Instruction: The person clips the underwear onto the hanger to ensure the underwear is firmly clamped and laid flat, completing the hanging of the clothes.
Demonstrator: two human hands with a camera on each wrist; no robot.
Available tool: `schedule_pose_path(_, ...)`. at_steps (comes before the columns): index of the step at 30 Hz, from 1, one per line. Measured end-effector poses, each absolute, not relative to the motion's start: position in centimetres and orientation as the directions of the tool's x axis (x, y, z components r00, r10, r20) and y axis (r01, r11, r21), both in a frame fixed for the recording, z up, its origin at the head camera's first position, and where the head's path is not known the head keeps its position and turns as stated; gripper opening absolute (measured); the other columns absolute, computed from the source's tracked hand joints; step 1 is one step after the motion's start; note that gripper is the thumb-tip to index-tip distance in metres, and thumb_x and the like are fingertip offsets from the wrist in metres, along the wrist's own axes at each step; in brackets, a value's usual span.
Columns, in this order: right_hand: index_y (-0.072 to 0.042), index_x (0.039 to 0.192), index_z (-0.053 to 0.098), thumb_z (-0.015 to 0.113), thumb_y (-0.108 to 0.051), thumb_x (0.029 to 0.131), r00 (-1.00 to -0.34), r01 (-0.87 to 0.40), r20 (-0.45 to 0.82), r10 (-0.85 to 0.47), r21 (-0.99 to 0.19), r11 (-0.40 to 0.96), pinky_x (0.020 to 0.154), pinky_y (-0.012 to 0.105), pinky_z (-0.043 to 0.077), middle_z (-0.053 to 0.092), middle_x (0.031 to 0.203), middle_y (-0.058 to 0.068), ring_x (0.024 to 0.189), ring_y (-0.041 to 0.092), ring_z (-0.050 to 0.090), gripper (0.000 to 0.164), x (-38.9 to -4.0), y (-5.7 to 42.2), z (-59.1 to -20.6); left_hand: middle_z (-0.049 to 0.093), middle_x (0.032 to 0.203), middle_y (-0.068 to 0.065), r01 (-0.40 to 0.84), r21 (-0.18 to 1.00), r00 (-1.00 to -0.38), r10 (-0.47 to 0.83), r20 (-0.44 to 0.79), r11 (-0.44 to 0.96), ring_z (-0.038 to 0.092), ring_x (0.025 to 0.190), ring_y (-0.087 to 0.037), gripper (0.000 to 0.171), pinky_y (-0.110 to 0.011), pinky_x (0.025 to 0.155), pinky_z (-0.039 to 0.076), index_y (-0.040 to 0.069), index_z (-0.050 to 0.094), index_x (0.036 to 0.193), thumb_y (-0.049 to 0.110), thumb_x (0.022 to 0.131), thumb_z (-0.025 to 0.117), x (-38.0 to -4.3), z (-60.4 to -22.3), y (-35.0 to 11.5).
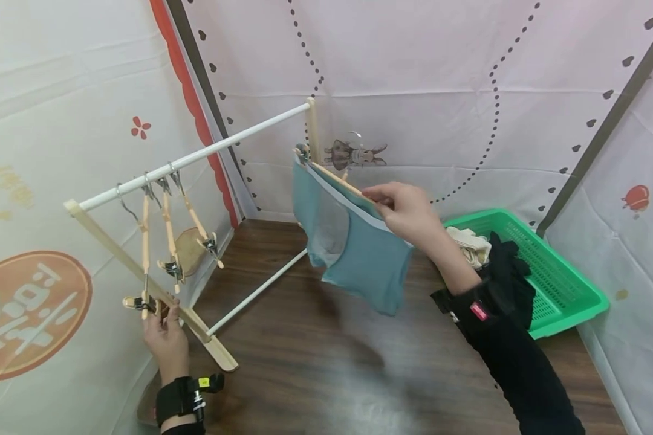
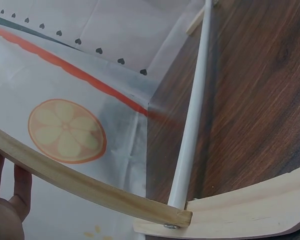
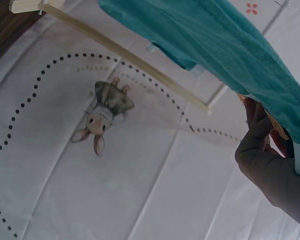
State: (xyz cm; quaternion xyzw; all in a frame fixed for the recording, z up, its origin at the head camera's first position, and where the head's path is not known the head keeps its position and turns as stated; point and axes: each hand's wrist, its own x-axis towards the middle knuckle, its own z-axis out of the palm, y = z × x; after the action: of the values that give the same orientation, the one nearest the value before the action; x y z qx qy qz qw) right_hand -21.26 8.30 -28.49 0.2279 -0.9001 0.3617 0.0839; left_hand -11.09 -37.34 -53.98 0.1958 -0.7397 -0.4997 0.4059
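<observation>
My right hand (image 1: 405, 214) holds one end of a wooden clip hanger (image 1: 334, 175), with teal-blue boxer briefs (image 1: 359, 254) hanging from it. A metal clip at the hanger's far end grips the waistband. In the right wrist view the fingers pinch the waistband and hanger end, partly hidden by the teal cloth (image 3: 215, 55). My left hand (image 1: 165, 341) grips the slanted wooden leg of a drying rack (image 1: 122, 251); in the left wrist view, thumb and fingers are at that wooden bar (image 2: 80, 187). Several bare clip hangers (image 1: 168, 235) hang from the rack's white rod (image 1: 223, 144), just above the left hand.
A green basket (image 1: 571, 272) on the right contains dark cloth (image 1: 503, 272) and cream cloth (image 1: 470, 244). The rack's lower white rod (image 1: 261, 293) runs just above the brown wood-look floor (image 1: 283, 374). Printed fabric walls (image 1: 413, 54) enclose the space.
</observation>
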Motion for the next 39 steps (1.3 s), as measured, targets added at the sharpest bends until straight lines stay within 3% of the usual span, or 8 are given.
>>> schedule_pose_path(5,-0.007,0.127,0.071,0.053,0.002,0.099,-0.845,-0.535,0.344,-0.409,-0.552,0.640,0.075,0.033,0.052,0.071,0.120,0.011,0.093,0.020,0.066,0.034,-24.7,4.7,-27.6,0.054,0.119,0.013,0.136,0.871,-0.580,-0.675,0.457,0.473,0.056,0.114,-0.007,0.033,-0.021,0.099,0.049,0.003,0.065,0.132,0.019,0.104,0.059,-11.0,-54.2,-37.5)
schedule_pose_path(9,-0.004,0.127,0.070,0.051,0.006,0.097,-0.821,-0.571,0.363,-0.441,-0.520,0.635,0.062,0.028,0.039,0.071,0.120,0.012,0.072,0.020,0.049,0.037,-27.1,2.1,-26.9,0.050,0.112,0.019,0.120,0.864,-0.569,-0.679,0.464,0.490,0.054,0.108,-0.004,0.031,-0.019,0.094,0.048,0.006,0.066,0.131,0.018,0.104,0.059,-11.0,-54.2,-37.5)
schedule_pose_path(12,-0.002,0.128,0.069,0.049,0.011,0.094,-0.815,-0.579,0.369,-0.446,-0.515,0.632,0.058,0.027,0.030,0.071,0.122,0.013,0.069,0.020,0.042,0.041,-28.7,0.3,-26.6,0.051,0.116,0.017,0.127,0.869,-0.580,-0.674,0.456,0.478,0.053,0.112,-0.005,0.032,-0.020,0.098,0.048,0.007,0.066,0.132,0.020,0.104,0.059,-11.1,-54.4,-37.4)
schedule_pose_path(19,0.000,0.127,0.069,0.051,0.013,0.092,-0.841,-0.541,0.374,-0.391,-0.565,0.623,0.061,0.022,0.039,0.070,0.124,0.016,0.088,0.018,0.060,0.042,-31.3,-2.8,-27.2,0.053,0.133,0.000,0.167,0.885,-0.607,-0.662,0.440,0.436,0.053,0.127,-0.013,0.035,-0.022,0.106,0.046,-0.003,0.066,0.128,0.022,0.104,0.060,-11.2,-54.3,-37.5)
schedule_pose_path(28,-0.002,0.129,0.069,0.050,0.010,0.092,-0.881,-0.473,0.318,-0.351,-0.615,0.631,0.061,0.024,0.041,0.071,0.124,0.014,0.090,0.020,0.061,0.043,-31.7,-3.6,-27.8,0.051,0.127,0.013,0.203,0.871,-0.596,-0.649,0.473,0.448,0.053,0.120,-0.009,0.034,-0.019,0.103,0.047,0.002,0.066,0.130,0.021,0.103,0.061,-11.3,-54.3,-37.9)
schedule_pose_path(33,-0.004,0.128,0.069,0.052,0.004,0.097,-0.881,-0.472,0.298,-0.368,-0.608,0.639,0.063,0.024,0.043,0.072,0.121,0.013,0.093,0.020,0.063,0.037,-31.7,-3.2,-27.8,0.051,0.127,0.012,0.219,0.866,-0.591,-0.645,0.484,0.449,0.054,0.120,-0.008,0.033,-0.017,0.102,0.046,-0.003,0.064,0.130,0.017,0.103,0.060,-11.4,-54.3,-37.8)
schedule_pose_path(36,-0.005,0.130,0.067,0.053,-0.005,0.102,-0.875,-0.481,0.289,-0.388,-0.605,0.634,0.068,0.025,0.047,0.071,0.123,0.012,0.102,0.022,0.065,0.031,-31.5,-2.9,-27.8,0.051,0.128,0.010,0.207,0.868,-0.588,-0.651,0.480,0.452,0.055,0.120,-0.008,0.034,-0.016,0.101,0.047,-0.006,0.062,0.130,0.015,0.104,0.059,-11.4,-54.4,-37.9)
schedule_pose_path(39,-0.006,0.137,0.062,0.053,-0.015,0.106,-0.872,-0.485,0.282,-0.401,-0.615,0.622,0.081,0.029,0.054,0.069,0.128,0.011,0.114,0.023,0.064,0.034,-31.1,-2.6,-28.1,0.050,0.131,0.008,0.203,0.871,-0.588,-0.655,0.474,0.448,0.055,0.122,-0.010,0.034,-0.017,0.102,0.046,-0.007,0.061,0.131,0.014,0.104,0.057,-11.5,-54.5,-37.9)
